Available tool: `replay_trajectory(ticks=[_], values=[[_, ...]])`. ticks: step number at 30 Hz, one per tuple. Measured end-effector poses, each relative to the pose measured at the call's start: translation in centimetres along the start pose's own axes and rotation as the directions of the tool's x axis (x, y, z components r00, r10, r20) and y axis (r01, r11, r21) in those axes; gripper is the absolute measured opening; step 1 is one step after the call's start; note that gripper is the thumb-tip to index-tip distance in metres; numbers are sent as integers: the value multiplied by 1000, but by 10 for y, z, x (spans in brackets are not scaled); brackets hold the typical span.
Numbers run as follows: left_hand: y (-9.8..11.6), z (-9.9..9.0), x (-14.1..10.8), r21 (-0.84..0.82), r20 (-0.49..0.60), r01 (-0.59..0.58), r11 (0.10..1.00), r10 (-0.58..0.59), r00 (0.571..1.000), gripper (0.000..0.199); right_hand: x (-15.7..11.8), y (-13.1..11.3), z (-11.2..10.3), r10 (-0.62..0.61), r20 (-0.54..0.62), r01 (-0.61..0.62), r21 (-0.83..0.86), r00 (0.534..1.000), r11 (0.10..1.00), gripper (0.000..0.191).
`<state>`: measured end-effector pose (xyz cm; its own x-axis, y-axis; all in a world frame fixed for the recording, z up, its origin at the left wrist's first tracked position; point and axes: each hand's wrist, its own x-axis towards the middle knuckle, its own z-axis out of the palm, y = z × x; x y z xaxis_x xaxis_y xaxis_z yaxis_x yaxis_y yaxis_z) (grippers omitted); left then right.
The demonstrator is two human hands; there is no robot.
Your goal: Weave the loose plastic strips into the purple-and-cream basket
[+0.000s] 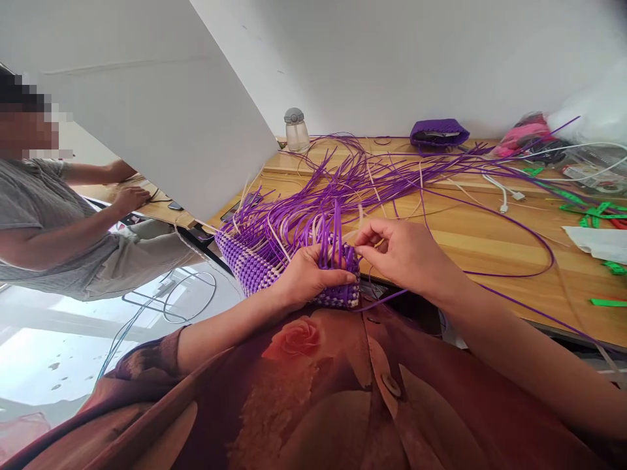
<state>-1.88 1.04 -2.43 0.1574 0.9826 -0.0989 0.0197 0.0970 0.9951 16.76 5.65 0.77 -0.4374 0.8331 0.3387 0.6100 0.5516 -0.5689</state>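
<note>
A purple and white woven piece (252, 269) lies at the table's front edge, its long loose purple strands (382, 179) fanning back and right over the wood. My left hand (313, 274) is wrapped round its right end, the thumb pressed on the weave. Just right of it, my right hand (392, 251) pinches at the woven corner, thumb and forefinger together. What lies between those fingertips is too small to make out.
A bottle (296, 134) and a purple woven pouch (439, 134) stand at the back of the table (470, 241). Cables, green strips (595, 212) and plastic bags lie right. Another person (34, 222) sits at left beyond a white partition (147, 85).
</note>
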Motion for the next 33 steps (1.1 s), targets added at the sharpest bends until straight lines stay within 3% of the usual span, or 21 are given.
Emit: replay_trajectory(ticks=[4,6,11,15,19,23,27,33], values=[[1,-2,1,11,-76,2,1000,-1,997,40,-19,-12,-5,-202,-7,197,-200,979,960,16],[0,-2,2,-12,-108,-9,1000,7,994,45,-28,-15,-6,-220,23,220,-202,975,954,17],[-4,-2,3,-144,-112,51,988,-67,991,40,-38,-9,3,-23,111,22,5,994,1000,17],[-4,-3,3,-192,-95,99,976,-118,988,37,-38,-2,13,19,56,-27,153,998,988,22],[-5,-3,3,-166,-80,105,981,-119,990,34,-38,-1,23,62,-10,-57,255,998,965,7],[-8,-3,4,-107,-35,89,990,-93,995,32,-38,1,32,186,98,-210,418,978,884,18],[-11,-3,5,-125,27,147,981,-145,989,27,-37,6,34,207,228,-301,550,951,779,25],[-9,-4,2,-19,4,52,998,-52,999,31,-38,7,32,230,249,-332,545,941,770,25]])
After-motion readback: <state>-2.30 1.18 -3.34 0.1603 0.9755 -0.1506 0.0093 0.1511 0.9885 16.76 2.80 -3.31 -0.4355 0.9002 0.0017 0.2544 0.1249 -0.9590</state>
